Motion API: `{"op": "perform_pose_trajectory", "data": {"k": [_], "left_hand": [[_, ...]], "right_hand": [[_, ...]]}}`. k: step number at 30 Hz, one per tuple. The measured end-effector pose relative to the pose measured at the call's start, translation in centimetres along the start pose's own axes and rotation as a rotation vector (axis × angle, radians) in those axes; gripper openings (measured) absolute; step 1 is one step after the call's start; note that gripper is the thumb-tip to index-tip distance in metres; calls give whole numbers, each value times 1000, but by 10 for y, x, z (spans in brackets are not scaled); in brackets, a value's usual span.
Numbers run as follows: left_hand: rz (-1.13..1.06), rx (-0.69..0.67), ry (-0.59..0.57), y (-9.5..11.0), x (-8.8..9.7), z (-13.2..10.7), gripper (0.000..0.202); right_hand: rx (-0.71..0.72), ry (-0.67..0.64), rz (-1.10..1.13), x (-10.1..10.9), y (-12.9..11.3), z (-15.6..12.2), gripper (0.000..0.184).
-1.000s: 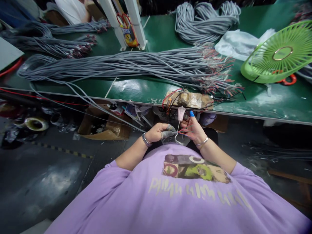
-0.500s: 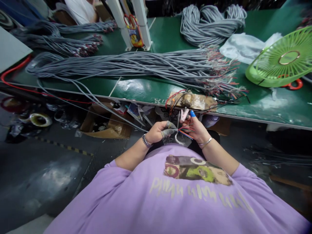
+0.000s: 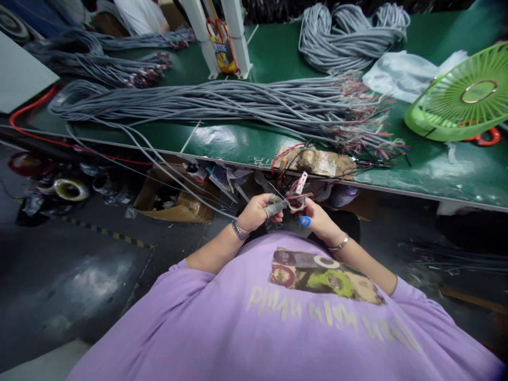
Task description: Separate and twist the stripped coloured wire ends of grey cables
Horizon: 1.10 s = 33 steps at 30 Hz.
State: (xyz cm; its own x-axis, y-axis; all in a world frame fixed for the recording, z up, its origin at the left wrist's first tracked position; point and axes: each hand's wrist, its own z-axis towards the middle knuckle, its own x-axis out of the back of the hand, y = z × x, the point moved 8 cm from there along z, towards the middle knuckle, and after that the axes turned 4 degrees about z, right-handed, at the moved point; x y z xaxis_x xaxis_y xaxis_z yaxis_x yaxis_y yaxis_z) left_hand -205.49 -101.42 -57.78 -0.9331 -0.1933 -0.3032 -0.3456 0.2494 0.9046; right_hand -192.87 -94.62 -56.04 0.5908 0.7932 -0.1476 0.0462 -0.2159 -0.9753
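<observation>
My left hand point(image 3: 260, 211), with grey coverings on its thumb and a finger, is closed round the end of a grey cable point(image 3: 216, 202). From that end, thin coloured wires point(image 3: 298, 197) fan out toward my right hand point(image 3: 317, 219). A blue cover sits on my right thumb, and the right fingers are curled in at the wires; their exact grip is partly hidden. Just above them a pale pink clip-like piece point(image 3: 302, 182) stands up; I cannot tell whether my right hand holds it.
Along the green bench point(image 3: 222, 140) lies a long bundle of grey cables point(image 3: 198, 103) with stripped ends. Behind it is a coiled bundle point(image 3: 349, 39). A taped block point(image 3: 317, 160) sits at the bench edge, a green fan point(image 3: 468, 95) at right, and a cardboard box point(image 3: 174, 203) below.
My right hand has turned, bringing its blue-covered thumb lower and toward me. The coloured wires now point more level to the right, and the pink piece stands more upright.
</observation>
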Motion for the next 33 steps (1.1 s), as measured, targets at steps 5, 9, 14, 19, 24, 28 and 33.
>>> {"op": "perform_pose_trajectory", "data": {"k": [5, 9, 14, 19, 24, 28, 33], "left_hand": [[-46, 80, -54, -13, -14, -7, 57], [-127, 91, -112, -14, -17, -11, 50], [-402, 115, -149, -12, -20, -13, 43], [-456, 128, -48, -16, -13, -10, 42], [-454, 138, 15, -16, -7, -11, 45], [-416, 127, 2, -15, -10, -14, 50], [-379, 103, -29, -15, -14, -15, 52]], "right_hand": [[2, 133, -99, -1, -6, 0, 39], [-52, 207, 15, 3, -1, -1, 38], [-198, 206, 137, 1, 15, 0, 48], [-110, 304, -51, 14, 10, -3, 42], [241, 514, -326, 25, -39, -26, 22], [282, 492, -469, 13, -62, -29, 34], [275, 389, -561, -1, -66, -15, 18]]}}
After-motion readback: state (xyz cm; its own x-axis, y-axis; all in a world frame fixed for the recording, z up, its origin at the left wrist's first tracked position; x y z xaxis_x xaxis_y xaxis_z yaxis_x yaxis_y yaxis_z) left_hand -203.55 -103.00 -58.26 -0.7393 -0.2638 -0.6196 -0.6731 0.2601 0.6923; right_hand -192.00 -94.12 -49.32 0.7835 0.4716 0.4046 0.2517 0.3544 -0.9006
